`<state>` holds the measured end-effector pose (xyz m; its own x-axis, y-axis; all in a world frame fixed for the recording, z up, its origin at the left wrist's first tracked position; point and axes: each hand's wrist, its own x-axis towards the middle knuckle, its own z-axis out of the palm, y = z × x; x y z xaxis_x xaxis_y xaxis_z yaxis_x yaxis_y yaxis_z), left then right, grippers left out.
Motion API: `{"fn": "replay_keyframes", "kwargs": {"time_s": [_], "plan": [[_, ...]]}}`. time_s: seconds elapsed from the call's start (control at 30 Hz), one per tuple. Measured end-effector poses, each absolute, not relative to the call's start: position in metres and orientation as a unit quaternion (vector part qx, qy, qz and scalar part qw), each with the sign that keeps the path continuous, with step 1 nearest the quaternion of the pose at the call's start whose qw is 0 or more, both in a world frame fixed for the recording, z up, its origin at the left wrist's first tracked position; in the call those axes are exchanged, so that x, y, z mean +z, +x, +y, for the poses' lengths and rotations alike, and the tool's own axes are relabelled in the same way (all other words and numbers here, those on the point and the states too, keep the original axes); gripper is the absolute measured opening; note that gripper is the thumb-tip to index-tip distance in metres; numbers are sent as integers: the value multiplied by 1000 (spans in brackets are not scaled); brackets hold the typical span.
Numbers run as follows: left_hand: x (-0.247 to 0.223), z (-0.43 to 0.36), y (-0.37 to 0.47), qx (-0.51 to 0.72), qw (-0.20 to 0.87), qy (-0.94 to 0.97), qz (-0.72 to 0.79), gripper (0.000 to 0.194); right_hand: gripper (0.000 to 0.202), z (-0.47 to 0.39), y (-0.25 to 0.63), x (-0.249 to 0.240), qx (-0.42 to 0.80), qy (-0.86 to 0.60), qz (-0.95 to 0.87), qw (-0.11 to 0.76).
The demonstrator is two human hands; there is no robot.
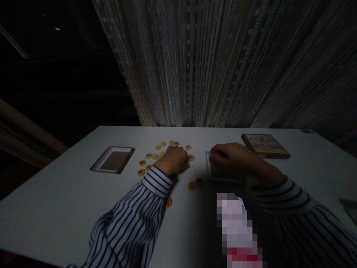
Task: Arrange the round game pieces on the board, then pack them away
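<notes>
Round wooden Chinese chess pieces (142, 163) with red or dark characters lie loosely spread over the white table. Among them is my left hand (175, 158), palm down with curled fingers; one piece shows by its fingertips, and whatever they hold is hidden. Two more pieces (191, 185) lie apart, nearer to me, and another piece (168, 202) rests by my left sleeve. My right hand (230, 156) is closed above the left rim of a shallow open box (208, 169) with a pale edge. Its fingertips are too dark to show what is in them.
At the left of the table (61, 197) sits a shallow open box part (113, 159) with a brown inside. A closed box with a printed cover (266, 145) lies at the back right. A strand curtain (189, 67) hangs behind the table. A pixelated patch covers the lower middle.
</notes>
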<state>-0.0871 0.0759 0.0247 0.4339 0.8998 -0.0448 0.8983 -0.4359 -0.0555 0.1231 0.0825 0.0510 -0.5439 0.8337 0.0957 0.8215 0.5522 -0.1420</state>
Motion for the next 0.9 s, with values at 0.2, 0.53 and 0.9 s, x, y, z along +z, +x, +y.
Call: {"fn": "replay_keyframes", "kwargs": {"time_s": [0.2,0.53,0.9], "plan": [[26,75,-87,29,14,-848,-528,22,31,82,124,52,36,-470,-878,84],[47,66,-83,-7,47,-847,-530,29,30,79,125,58,37,-482,-870,93],[63,59,-82,-58,58,-852,-518,22,32,77,128,63,31,-483,-868,116]]}}
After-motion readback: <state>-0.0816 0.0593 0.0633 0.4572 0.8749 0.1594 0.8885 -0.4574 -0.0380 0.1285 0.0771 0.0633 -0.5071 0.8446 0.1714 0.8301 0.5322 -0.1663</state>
